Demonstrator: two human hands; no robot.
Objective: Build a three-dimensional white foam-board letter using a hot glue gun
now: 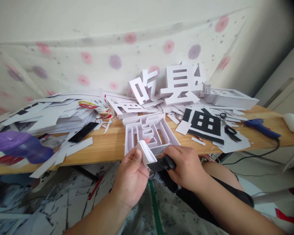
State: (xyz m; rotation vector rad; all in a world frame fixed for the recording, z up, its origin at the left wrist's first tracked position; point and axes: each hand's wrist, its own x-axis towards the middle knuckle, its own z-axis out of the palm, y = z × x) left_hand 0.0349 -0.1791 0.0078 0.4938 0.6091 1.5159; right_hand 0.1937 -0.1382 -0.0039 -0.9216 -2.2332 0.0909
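My left hand (133,173) pinches a folded bundle of white card strip (145,152) between thumb and fingers. My right hand (185,164) is wrapped round black scissors (167,162), whose dark blades reach to the lower edge of the strip. Just beyond both hands, a white hollow letter form (127,137) with raised card walls lies on the table. Its near edge is partly covered by my hands. Fingers of my right hand hide part of the scissors' handles.
On the wooden table (107,150) are stacked white offcuts (71,114), a phone (83,132), a purple bottle (22,147) and a paper cup (106,113). Finished white characters (181,81) stand behind. Black cut-outs (207,125), other scissors (227,125) and a blue glue gun (262,128) lie right.
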